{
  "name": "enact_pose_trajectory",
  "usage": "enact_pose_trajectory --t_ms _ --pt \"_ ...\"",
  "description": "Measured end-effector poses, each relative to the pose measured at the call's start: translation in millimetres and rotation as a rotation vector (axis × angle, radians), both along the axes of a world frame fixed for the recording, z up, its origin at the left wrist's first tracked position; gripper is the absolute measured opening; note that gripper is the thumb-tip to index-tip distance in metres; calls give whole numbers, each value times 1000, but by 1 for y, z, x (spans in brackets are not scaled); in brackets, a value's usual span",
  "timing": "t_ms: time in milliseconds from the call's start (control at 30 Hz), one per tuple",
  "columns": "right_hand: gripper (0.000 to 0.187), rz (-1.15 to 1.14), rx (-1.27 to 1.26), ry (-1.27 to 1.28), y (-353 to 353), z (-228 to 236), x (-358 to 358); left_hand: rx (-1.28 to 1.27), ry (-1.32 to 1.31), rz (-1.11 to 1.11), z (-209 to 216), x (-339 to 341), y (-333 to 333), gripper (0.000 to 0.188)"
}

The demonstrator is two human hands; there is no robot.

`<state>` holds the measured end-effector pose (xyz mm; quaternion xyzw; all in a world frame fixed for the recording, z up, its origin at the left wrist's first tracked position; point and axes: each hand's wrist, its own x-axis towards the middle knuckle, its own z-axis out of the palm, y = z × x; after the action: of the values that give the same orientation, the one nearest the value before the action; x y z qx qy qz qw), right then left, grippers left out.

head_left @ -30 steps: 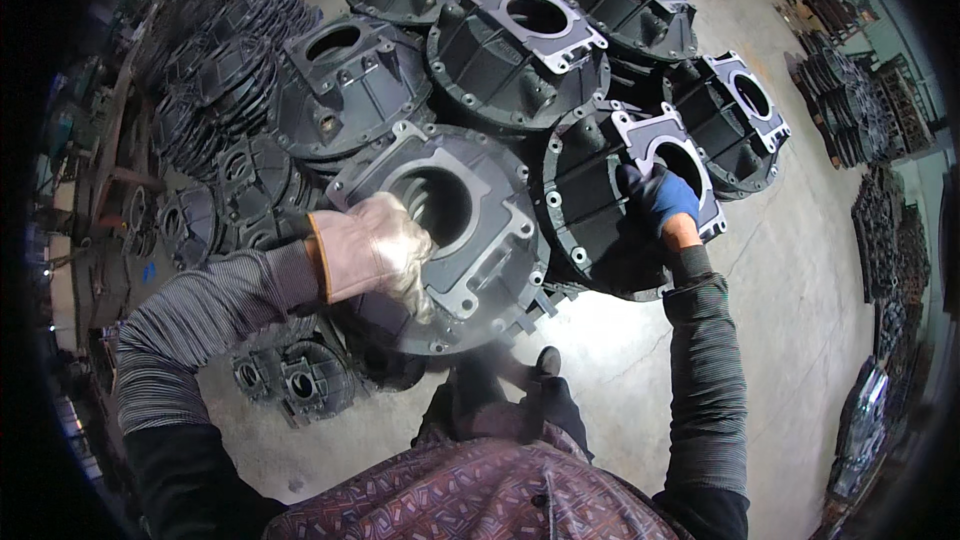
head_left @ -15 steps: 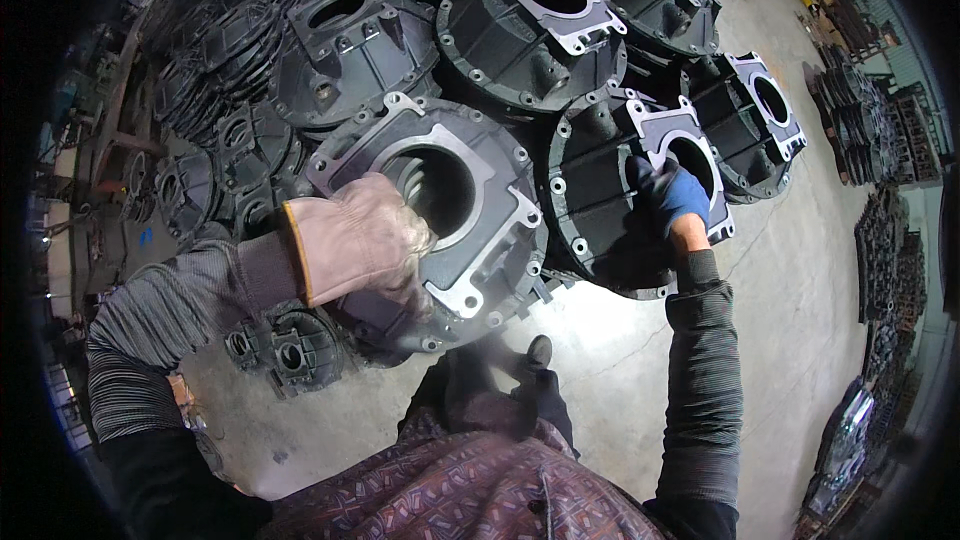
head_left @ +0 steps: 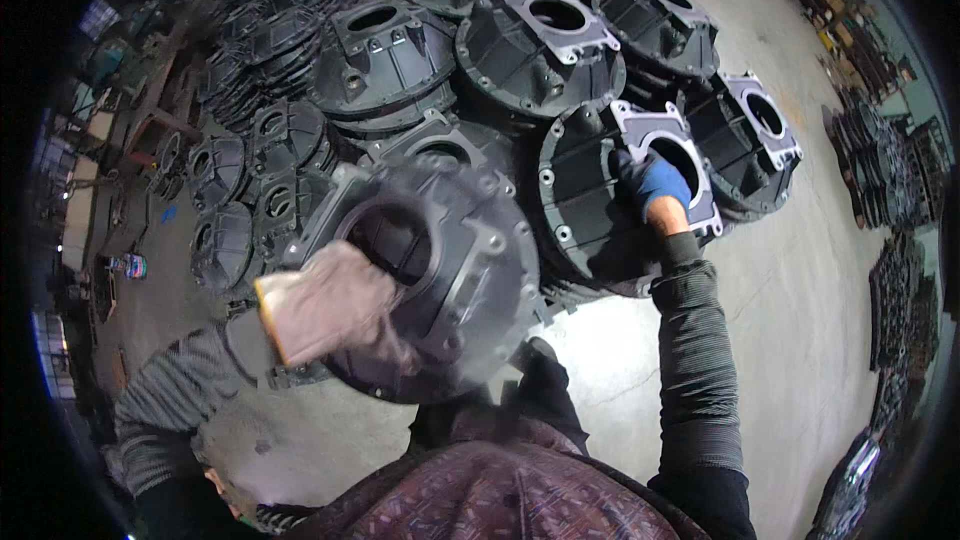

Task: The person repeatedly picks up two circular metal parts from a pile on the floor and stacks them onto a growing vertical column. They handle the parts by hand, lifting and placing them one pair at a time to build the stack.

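A large black cast-metal bell housing (head_left: 490, 285) hangs tilted in front of me, blurred by motion. My left hand (head_left: 330, 305), in a pale work glove with a yellow cuff edge, grips it at the rim of its round opening; the fingertips are hidden inside. Behind it another bell housing (head_left: 490, 145) shows on the stack. To the right, my right hand (head_left: 655, 185) in a blue glove is closed over the edge of a second bell housing (head_left: 580, 195), beside its machined opening. That housing rests on its stack.
More stacked bell housings (head_left: 540, 60) stand close together beyond my hands. Smaller housings (head_left: 290, 135) sit at the left, by piles of dark castings (head_left: 285, 30). Grey concrete floor (head_left: 790, 270) lies to the right, bordered by further stacked castings (head_left: 870, 170).
My left hand has pulled its bell housing toward me and to the left, tilting it and uncovering another housing behind. My right hand stays on its housing.
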<state>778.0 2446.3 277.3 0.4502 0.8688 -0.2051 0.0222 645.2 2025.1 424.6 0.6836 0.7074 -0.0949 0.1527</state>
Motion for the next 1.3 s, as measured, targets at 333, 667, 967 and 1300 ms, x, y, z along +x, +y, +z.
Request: enact_pose_trajectory --t_ms 333,667,967,1300 --pt "74 226 -40 235 16 -2 14 -5 -27 506 -28 194 -125 21" --pt "64 85 -208 243 59 -19 53 164 -336 1463 -115 371 -217 24" --pt "44 635 498 144 55 25 148 351 -357 1947 -150 578 -266 27" --pt "59 328 -1477 340 -115 27 248 783 -307 2317 -190 876 -288 31"
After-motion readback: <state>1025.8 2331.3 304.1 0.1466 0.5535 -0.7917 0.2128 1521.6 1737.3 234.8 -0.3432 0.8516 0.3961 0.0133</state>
